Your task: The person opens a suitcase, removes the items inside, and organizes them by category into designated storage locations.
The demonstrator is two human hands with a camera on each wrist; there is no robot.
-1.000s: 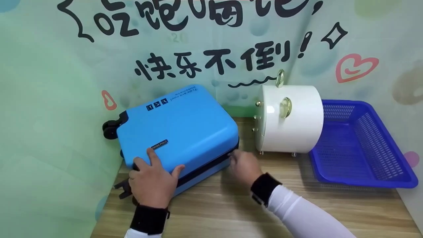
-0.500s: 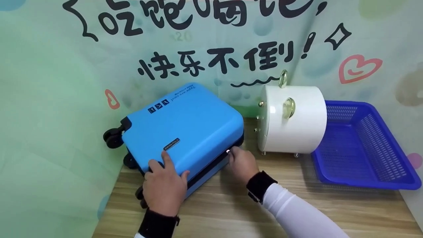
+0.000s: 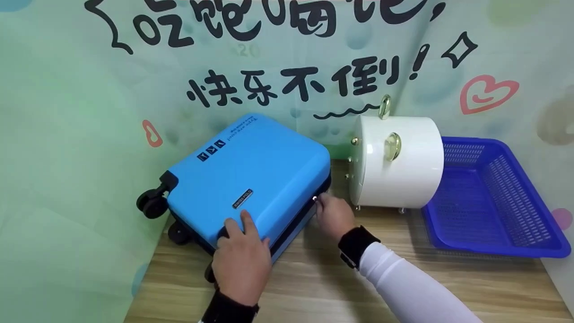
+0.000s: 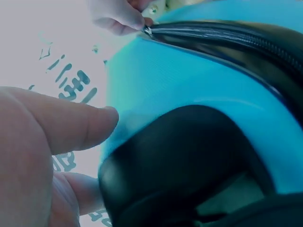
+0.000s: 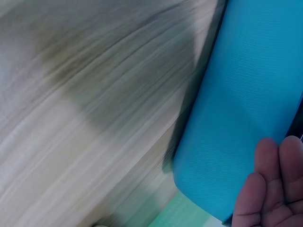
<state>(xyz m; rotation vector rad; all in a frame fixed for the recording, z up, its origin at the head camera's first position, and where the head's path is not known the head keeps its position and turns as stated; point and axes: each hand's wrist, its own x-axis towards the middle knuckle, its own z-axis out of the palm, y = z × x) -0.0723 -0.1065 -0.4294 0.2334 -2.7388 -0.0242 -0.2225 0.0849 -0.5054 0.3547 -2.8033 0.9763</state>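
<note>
A light blue hard-shell suitcase (image 3: 269, 161) lies flat on the wooden table, its wheels (image 3: 154, 204) toward the left. My left hand (image 3: 244, 264) rests on its near corner beside a wheel, fingers spread over the top. In the left wrist view, the left thumb (image 4: 80, 125) is straight, next to the black wheel housing (image 4: 175, 151). My right hand (image 3: 335, 216) pinches the zipper pull (image 4: 148, 31) at the right end of the side facing me. The black zipper (image 4: 227, 38) runs along that side. The right wrist view shows the fingers (image 5: 267, 165) against the blue shell.
A white round canister (image 3: 399, 161) with gold handles and knobs stands right of the suitcase. Beyond it is a blue plastic basket (image 3: 497, 249) with perforated sides. A printed backdrop (image 3: 287, 94) hangs behind the wooden table (image 3: 314, 287).
The suitcase has turned, its near wheeled corner swinging right and toward me. My left hand has moved right with that corner. My right hand stays at the zipper end, shifted slightly.
</note>
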